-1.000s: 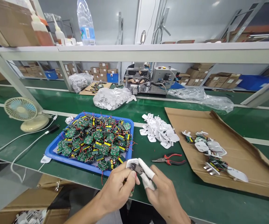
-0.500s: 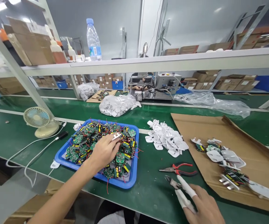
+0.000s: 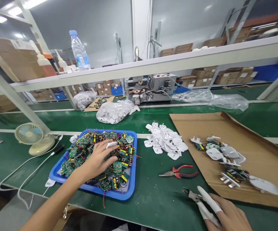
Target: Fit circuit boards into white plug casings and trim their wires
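Note:
My left hand (image 3: 97, 160) lies in the blue tray (image 3: 129, 189), fingers spread over the heap of green circuit boards (image 3: 81, 149) with red wires; a white cot covers one fingertip. It rests on the boards, and whether it has hold of one I cannot see. My right hand (image 3: 225, 213) is at the lower right edge of the picture. It holds small cutters (image 3: 192, 195) whose jaws point left over the green mat. Two of its fingers wear white cots.
Red-handled pliers (image 3: 179, 171) lie on the mat between tray and cardboard sheet (image 3: 256, 150), which carries assembled plug parts (image 3: 225, 163). White plug covers (image 3: 165, 141) lie piled behind, and a bag of white parts (image 3: 114, 110). A small fan (image 3: 30, 136) stands left, a water bottle (image 3: 79, 51) on the shelf.
A second ago both hands were together at the near edge. The left hand went out to the tray of boards, and the right moved off to the right with the cutters.

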`<state>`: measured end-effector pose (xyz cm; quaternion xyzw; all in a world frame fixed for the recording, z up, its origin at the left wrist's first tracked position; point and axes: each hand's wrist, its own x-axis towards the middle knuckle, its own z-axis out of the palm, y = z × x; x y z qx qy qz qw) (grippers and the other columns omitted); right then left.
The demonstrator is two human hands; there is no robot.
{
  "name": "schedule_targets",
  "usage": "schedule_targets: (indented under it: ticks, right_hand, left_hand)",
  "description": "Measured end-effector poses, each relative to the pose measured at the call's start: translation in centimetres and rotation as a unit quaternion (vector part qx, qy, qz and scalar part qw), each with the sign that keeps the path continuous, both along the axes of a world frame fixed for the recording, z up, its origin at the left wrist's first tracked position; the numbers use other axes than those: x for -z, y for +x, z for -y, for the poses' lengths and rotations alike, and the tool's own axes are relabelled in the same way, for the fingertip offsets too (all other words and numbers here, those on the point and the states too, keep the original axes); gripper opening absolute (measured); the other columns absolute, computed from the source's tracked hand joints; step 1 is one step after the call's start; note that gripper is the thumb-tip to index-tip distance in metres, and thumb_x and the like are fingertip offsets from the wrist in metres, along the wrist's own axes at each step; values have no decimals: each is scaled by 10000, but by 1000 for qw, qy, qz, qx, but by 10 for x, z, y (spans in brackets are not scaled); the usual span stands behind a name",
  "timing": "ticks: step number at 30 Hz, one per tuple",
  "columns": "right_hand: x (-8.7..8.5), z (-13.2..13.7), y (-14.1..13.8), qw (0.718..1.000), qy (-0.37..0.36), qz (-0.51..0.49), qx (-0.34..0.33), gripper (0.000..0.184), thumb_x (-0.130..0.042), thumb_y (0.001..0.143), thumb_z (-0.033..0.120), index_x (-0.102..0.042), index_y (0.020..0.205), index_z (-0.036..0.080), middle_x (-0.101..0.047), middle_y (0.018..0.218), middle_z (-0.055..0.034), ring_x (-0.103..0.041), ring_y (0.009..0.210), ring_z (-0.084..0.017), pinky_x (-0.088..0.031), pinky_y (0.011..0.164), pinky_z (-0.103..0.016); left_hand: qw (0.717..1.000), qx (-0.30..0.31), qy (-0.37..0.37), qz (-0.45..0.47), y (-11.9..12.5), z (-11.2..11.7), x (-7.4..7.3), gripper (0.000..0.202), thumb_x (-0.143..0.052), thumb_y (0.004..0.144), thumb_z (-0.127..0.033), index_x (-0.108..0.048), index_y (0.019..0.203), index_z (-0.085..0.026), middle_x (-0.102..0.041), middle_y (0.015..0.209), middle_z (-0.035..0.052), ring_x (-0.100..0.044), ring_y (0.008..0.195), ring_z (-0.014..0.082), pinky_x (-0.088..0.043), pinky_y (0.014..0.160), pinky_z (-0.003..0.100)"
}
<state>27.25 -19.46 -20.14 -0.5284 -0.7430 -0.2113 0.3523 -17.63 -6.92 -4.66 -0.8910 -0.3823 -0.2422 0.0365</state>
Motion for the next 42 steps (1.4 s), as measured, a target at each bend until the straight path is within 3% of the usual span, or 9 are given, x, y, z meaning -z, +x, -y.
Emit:
schedule_targets:
  ticks: [4, 7, 13, 18, 22, 26, 30, 35, 42]
  right_hand:
    - [-17, 4, -9, 1000, -12, 18, -16, 160, -542, 820, 204, -624, 948, 252, -700, 1004, -91, -660, 872, -244, -492, 731, -372]
    - [-25, 6, -12, 1000, -19, 11, -13, 205, -529, 813, 164, -617, 976, 251, -698, 1021, -84, -665, 887, -238, -506, 740, -369]
    - [-32, 12, -21, 1000, -20, -12, 3, 294, -503, 757, 53, -623, 954, 236, -691, 1053, -86, -657, 914, -231, -534, 766, -373]
    - [-32, 16, -29, 998, -24, -44, 29, 427, -480, 703, -10, -631, 1031, 218, -681, 1072, -97, -643, 935, -238, -544, 793, -402]
    - [-31, 18, -31, 997, -30, -63, 40, 542, -472, 689, -7, -598, 1177, 192, -674, 1077, -111, -634, 928, -244, -551, 794, -417]
    - [-30, 22, -31, 995, -47, -83, 39, 631, -468, 671, -7, -563, 1265, 183, -669, 1069, -108, -629, 922, -244, -549, 793, -413]
    - [-26, 23, -30, 994, -54, -83, 52, 708, -471, 672, 1, -523, 1355, 180, -668, 1079, -108, -629, 931, -250, -545, 814, -421]
    - [-21, 21, -30, 994, -49, -81, 58, 644, -500, 725, 27, -522, 1355, 160, -672, 1056, -110, -624, 909, -254, -547, 807, -422]
    - [-18, 20, -25, 992, -36, -113, 33, 670, -490, 741, 28, -522, 1391, 188, -681, 1028, -109, -633, 869, -249, -556, 772, -397]
  left_hand:
    - [997, 44, -42, 43, 31, -18, -18, 428, -366, 1048, -208, -501, 1451, -257, -684, 1225, 107, -623, 1103, 238, -499, 974, 385]
    - [992, 55, -109, -21, 77, -42, -16, 545, -445, 1021, -265, -344, 1551, -193, -711, 1147, 111, -670, 1017, 245, -533, 883, 332]
    - [982, 63, -119, -135, 180, -107, 4, 399, -660, 896, -229, -616, 1290, -180, -755, 1027, 125, -715, 987, 322, -530, 843, 358]
    - [984, 67, -91, -135, 236, -140, 1, 478, -712, 873, -226, -599, 1335, -177, -737, 1056, 149, -672, 1046, 351, -506, 878, 402]
    - [980, 135, -86, -120, 281, -126, 7, 358, -658, 925, -285, -647, 1268, -185, -680, 1148, 163, -593, 1151, 347, -461, 980, 451]
    - [950, 261, -128, -113, 337, -75, 32, 239, -680, 908, -282, -702, 1135, -210, -683, 1113, 110, -607, 1113, 291, -474, 983, 392]
    - [927, 317, -186, -71, 381, -37, 49, 86, -685, 875, -185, -712, 957, -179, -698, 992, 104, -637, 1027, 284, -492, 943, 387]
    - [906, 312, -275, 81, 381, -38, 25, 157, -539, 966, -219, -678, 908, -175, -697, 991, 93, -632, 1024, 248, -470, 965, 365]
    - [844, 190, -405, 297, 288, -34, -16, 408, -454, 975, -523, -621, 857, -170, -662, 820, 49, -648, 815, 204, -526, 765, 311]
